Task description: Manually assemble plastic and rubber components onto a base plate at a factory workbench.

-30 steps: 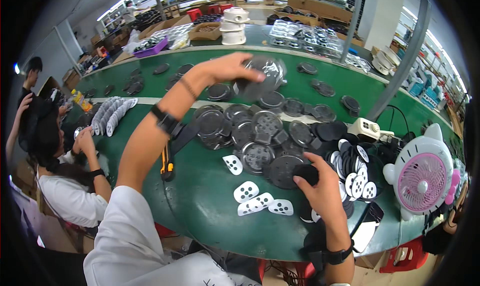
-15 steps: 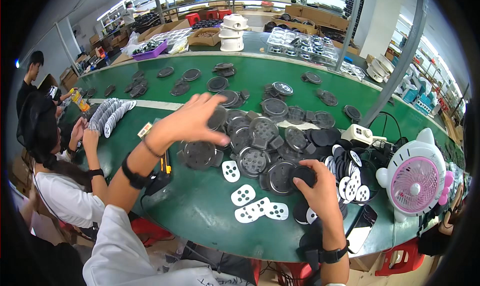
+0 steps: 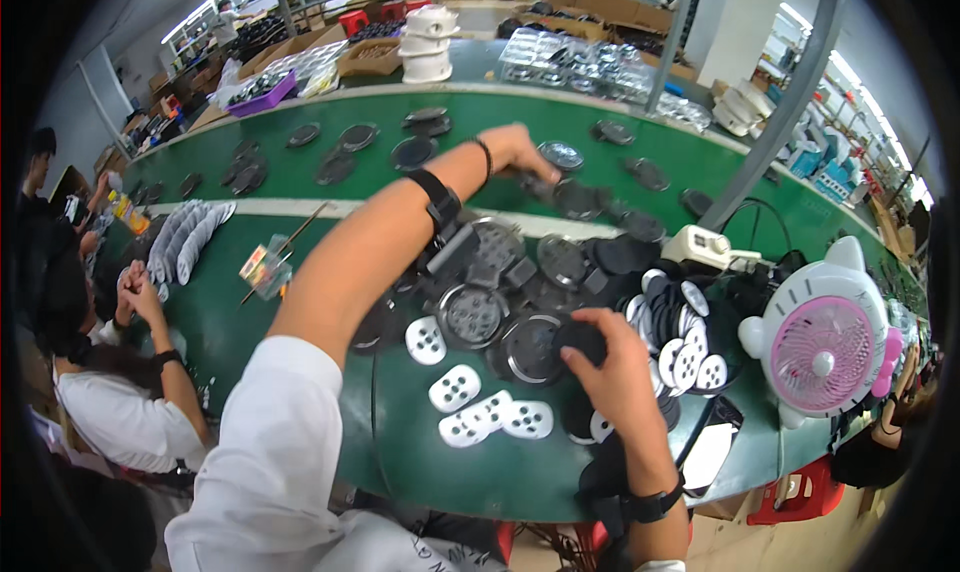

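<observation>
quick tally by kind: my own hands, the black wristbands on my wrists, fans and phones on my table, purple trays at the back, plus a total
Left hand and right hand: 2
Black wristbands: 2
Pink-and-white fan: 1
Smartphone: 1
Purple tray: 1
Total: 7

The person wears a loose white fabric shirt [image 3: 375, 542] with small dark lettering on its front, low in the view, and a wide, plain-hemmed white left sleeve [image 3: 265, 422]. The left hand [image 3: 515, 152] is bare; behind it sit a thin, dark, cord-like bracelet [image 3: 487, 157] and a broad black wrist strap [image 3: 438, 200] carrying a dark, boxy module [image 3: 452, 250]. The right hand [image 3: 612, 367] is also bare, with a black band [image 3: 655, 504] round that wrist.
</observation>
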The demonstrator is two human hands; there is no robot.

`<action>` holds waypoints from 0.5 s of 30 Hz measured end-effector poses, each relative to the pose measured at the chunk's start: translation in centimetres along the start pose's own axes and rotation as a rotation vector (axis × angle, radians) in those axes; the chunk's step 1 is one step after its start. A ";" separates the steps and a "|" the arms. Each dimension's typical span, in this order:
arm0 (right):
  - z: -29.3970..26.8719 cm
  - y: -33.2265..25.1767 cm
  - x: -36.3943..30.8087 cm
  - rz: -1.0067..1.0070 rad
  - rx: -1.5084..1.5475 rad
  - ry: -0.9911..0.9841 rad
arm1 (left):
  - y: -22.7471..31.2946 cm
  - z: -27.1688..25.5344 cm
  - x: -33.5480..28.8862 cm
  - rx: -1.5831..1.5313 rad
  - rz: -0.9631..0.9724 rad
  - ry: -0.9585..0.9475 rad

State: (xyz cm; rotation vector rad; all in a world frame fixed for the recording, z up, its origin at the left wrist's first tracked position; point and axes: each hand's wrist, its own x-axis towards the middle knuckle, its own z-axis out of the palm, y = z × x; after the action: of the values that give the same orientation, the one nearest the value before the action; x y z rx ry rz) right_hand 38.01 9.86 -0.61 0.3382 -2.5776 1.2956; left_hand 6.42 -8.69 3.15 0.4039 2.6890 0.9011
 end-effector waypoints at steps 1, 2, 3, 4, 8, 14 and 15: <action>0.1 0.1 0.0 0.047 0.008 -0.015 | 0.0 -1.3 -1.0 -0.110 -0.006 -0.009; 0.1 0.0 0.0 0.017 0.008 -0.003 | 0.1 -3.1 -2.3 -0.091 0.047 -0.040; 0.1 0.0 0.0 0.026 0.015 -0.002 | -0.1 -4.2 -4.3 -0.137 0.099 0.063; 0.1 0.0 0.0 0.031 0.026 -0.002 | -0.7 -5.5 -6.7 -0.156 0.142 0.093; -0.5 -0.4 -0.2 0.042 0.027 -0.002 | -5.7 -8.9 -19.3 -0.071 0.249 0.195; -0.5 -1.0 0.1 0.106 0.314 0.016 | -11.1 -6.0 -29.0 0.245 -0.029 0.203; -0.5 -1.2 0.2 0.190 0.447 0.013 | -10.5 -5.5 -29.5 0.237 0.034 0.218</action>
State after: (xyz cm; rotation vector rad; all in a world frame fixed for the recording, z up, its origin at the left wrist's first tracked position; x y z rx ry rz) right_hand 38.24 9.59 0.66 0.1595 -2.3331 1.9354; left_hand 29.93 -29.94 5.91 0.4237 3.0117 0.6703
